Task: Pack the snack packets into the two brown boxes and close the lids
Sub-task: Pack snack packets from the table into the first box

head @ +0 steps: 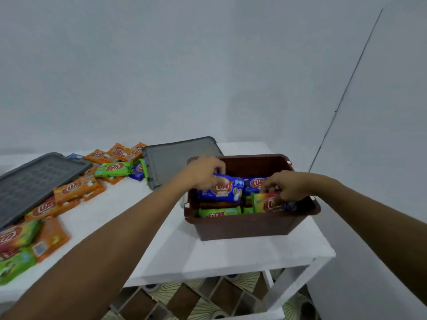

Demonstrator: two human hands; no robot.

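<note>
A brown box (251,227) stands open at the right end of the white table (161,250), holding several snack packets. My left hand (203,173) grips a blue packet (227,189) over the box's left half. Over the box's right side, my right hand (286,187) holds a green packet (265,203) tilted on its edge. A second blue packet (254,183) lies between the hands. Green packets (219,212) lie lower in the box. Only one brown box is in view.
Two grey lids lie on the table: one (175,159) just behind the box's left corner, another (34,183) at the far left, resting on packets. Orange (76,188), green (113,169) and blue loose packets are scattered across the left side. A wall corner rises to the right.
</note>
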